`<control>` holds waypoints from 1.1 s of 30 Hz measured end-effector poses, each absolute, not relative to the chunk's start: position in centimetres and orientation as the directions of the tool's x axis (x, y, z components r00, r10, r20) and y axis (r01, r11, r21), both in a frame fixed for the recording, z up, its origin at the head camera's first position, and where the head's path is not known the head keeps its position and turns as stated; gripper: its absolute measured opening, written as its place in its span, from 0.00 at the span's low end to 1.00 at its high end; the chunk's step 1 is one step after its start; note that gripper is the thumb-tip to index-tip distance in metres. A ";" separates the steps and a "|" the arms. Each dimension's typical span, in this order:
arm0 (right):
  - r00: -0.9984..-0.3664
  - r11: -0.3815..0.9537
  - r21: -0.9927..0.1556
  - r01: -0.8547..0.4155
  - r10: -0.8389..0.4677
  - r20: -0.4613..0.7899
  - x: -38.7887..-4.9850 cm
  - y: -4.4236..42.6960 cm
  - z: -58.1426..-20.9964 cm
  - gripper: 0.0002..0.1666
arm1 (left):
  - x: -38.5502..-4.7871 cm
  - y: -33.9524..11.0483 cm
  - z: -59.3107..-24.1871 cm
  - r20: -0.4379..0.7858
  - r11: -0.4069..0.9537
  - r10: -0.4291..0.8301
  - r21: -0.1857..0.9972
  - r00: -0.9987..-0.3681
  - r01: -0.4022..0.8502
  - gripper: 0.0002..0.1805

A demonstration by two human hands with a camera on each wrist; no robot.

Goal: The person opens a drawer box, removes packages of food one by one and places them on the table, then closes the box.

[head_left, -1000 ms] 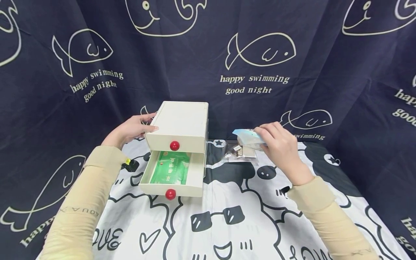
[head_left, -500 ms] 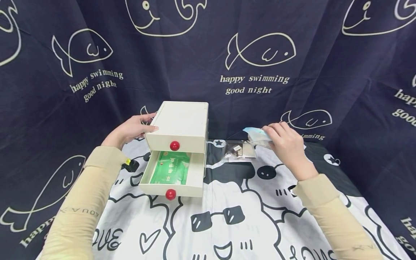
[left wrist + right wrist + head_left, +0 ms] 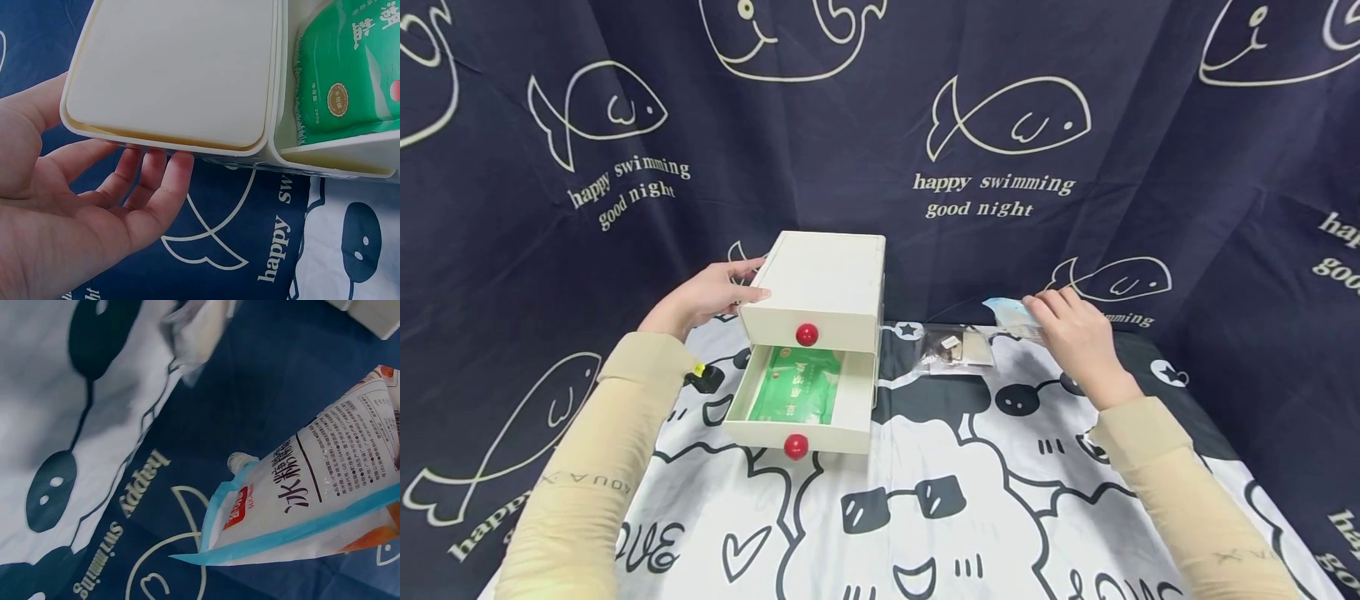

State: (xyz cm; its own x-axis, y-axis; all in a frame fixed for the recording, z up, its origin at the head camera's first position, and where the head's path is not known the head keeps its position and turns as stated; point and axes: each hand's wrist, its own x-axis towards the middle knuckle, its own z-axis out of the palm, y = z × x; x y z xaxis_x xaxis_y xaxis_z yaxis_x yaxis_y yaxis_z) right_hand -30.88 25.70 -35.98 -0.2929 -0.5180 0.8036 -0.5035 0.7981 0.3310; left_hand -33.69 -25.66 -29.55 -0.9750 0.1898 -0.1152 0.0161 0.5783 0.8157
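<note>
My left hand (image 3: 707,292) rests against the left side of a white drawer cabinet (image 3: 823,271), its thumb near the top edge. Fingertips (image 3: 177,165) touch the cabinet's side in the left wrist view. The lower drawer (image 3: 842,439) is pulled out, and a green packet of salt (image 3: 797,385) lies flat inside it; the upper drawer is closed. Over at the right, my right hand (image 3: 1078,333) holds a blue-edged bag of rock sugar (image 3: 319,469) by one end. In the right wrist view the bag hangs tilted, and the hand itself is out of sight.
A clear plastic bag (image 3: 973,348) with small items lies on the patterned tablecloth (image 3: 1000,533) between cabinet and right hand. A small black object with a yellow top (image 3: 703,377) sits left of the drawer. A dark curtain (image 3: 850,150) hangs behind.
My right hand has moved to the right with the bag of rock sugar, away from the cabinet and past the clear bag. The left hand stays at the cabinet's side.
</note>
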 end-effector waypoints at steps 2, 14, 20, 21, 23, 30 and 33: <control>-0.291 0.796 0.339 -0.501 -0.524 0.800 -31.2 26.0 -36.3 0.16 | -33.8 -25.7 -29.5 -0.119 0.582 0.189 0.813 -0.975 0.014 0.40; -0.318 0.790 0.394 -0.469 -0.567 0.759 -33.5 27.8 -38.5 0.14 | -32.2 -24.8 -27.7 -0.147 0.582 0.208 0.813 -0.967 0.001 0.39; -0.332 0.795 0.392 -0.463 -0.566 0.755 -34.4 28.3 -39.2 0.13 | -31.4 -24.4 -27.2 -0.144 0.571 0.224 0.821 -0.964 0.010 0.39; -0.340 0.798 0.391 -0.459 -0.564 0.753 -34.5 28.4 -39.2 0.13 | -31.4 -24.4 -27.2 -0.144 0.570 0.225 0.822 -0.964 0.010 0.39; -0.357 0.805 0.384 -0.451 -0.558 0.749 -34.9 28.6 -39.4 0.13 | -31.4 -24.3 -27.1 -0.148 0.573 0.219 0.819 -0.964 0.005 0.38; -0.436 0.832 0.346 -0.434 -0.530 0.727 -36.3 29.5 -40.2 0.13 | -31.4 -24.4 -27.2 -0.153 0.574 0.210 0.819 -0.966 -0.005 0.39; -0.466 0.841 0.333 -0.426 -0.519 0.716 -36.9 29.9 -40.7 0.13 | -31.4 -24.4 -27.2 -0.151 0.574 0.208 0.819 -0.966 -0.004 0.39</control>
State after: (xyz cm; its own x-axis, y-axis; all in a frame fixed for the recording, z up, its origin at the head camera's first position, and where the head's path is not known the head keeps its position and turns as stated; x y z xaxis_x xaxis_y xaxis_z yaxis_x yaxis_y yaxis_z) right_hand -36.93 29.89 -40.73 -0.4659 -0.5193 0.7164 -0.4255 0.8414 0.3332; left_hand -31.39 -24.42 -27.18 -0.9663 0.2082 -0.1512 -0.0044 0.5743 0.8187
